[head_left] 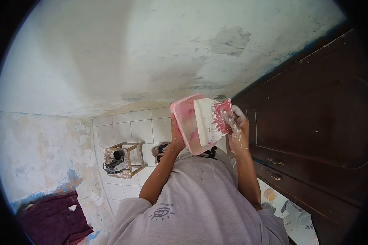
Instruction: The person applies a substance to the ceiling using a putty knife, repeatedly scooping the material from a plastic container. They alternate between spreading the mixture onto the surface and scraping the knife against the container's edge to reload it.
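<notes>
A pink plastic tub (184,122) is tilted in front of my chest, and my left hand (176,136) grips its left side. My right hand (238,130) is closed around the handle of a wide red spreader (222,117) on the tub's right. White paste (205,122) covers much of the spreader's blade, which lies over the tub's opening. Pale smears mark the fingers of my right hand. Part of the tub's inside is hidden behind the blade.
Ahead is a patchy wall (163,53). A wooden stool (129,159) holding dark and clear items stands on tiles at left. Dark wooden furniture (310,110) with brass handles is at right. Purple cloth (55,220) hangs lower left.
</notes>
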`<state>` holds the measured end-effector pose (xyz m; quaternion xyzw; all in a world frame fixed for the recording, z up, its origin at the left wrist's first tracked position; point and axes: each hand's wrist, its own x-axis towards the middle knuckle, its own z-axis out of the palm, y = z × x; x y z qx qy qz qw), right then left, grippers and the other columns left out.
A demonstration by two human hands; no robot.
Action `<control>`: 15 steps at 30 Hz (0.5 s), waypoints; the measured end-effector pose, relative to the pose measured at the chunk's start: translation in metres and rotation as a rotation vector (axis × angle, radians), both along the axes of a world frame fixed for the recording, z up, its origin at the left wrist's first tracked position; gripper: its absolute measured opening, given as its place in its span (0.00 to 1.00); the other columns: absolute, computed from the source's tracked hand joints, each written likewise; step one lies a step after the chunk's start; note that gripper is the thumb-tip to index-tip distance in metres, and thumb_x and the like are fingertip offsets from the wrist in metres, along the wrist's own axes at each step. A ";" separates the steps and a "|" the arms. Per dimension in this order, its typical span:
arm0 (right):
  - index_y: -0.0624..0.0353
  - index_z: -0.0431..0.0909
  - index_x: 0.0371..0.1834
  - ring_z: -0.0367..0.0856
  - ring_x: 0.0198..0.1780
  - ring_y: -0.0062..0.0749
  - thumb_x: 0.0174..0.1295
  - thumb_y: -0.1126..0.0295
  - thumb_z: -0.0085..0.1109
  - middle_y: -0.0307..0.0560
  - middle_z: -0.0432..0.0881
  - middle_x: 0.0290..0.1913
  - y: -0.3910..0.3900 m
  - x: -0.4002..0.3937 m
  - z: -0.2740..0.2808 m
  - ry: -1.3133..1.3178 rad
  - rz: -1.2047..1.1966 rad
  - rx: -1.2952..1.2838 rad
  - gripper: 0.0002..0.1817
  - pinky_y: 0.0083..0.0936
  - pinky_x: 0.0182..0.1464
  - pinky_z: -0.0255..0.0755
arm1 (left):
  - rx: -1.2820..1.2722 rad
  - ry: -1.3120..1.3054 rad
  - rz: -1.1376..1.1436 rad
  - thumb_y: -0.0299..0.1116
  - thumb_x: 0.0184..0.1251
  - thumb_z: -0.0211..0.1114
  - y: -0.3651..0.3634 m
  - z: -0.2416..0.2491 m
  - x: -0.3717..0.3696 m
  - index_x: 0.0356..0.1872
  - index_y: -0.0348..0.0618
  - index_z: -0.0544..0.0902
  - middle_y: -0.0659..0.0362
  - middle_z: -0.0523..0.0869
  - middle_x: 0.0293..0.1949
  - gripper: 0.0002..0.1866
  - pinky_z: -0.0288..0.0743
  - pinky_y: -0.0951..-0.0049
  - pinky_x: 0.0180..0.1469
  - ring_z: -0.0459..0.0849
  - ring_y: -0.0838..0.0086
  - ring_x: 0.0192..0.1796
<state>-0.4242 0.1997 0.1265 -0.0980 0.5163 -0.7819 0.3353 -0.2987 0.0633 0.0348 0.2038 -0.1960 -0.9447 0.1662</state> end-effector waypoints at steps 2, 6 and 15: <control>0.64 0.76 0.51 0.81 0.44 0.21 0.64 0.74 0.60 0.42 0.83 0.44 -0.003 0.004 -0.008 -0.170 -0.035 -0.073 0.13 0.19 0.47 0.76 | 0.050 0.035 0.004 0.72 0.68 0.33 -0.001 0.003 0.005 0.73 0.48 0.59 0.53 0.67 0.69 0.44 0.64 0.52 0.70 0.68 0.57 0.69; 0.64 0.75 0.50 0.82 0.47 0.23 0.65 0.74 0.59 0.46 0.83 0.47 -0.016 0.015 -0.012 -0.398 -0.020 -0.131 0.12 0.21 0.50 0.76 | 0.034 0.013 0.027 0.71 0.69 0.35 -0.008 0.007 0.012 0.72 0.47 0.59 0.53 0.69 0.67 0.43 0.65 0.50 0.69 0.70 0.57 0.67; 0.68 0.74 0.43 0.81 0.34 0.27 0.56 0.79 0.59 0.52 0.83 0.38 -0.019 0.062 -0.011 0.919 -0.215 0.197 0.11 0.25 0.37 0.75 | 0.146 0.218 0.132 0.70 0.70 0.32 -0.029 0.006 0.024 0.73 0.48 0.59 0.53 0.69 0.68 0.42 0.65 0.55 0.69 0.70 0.59 0.68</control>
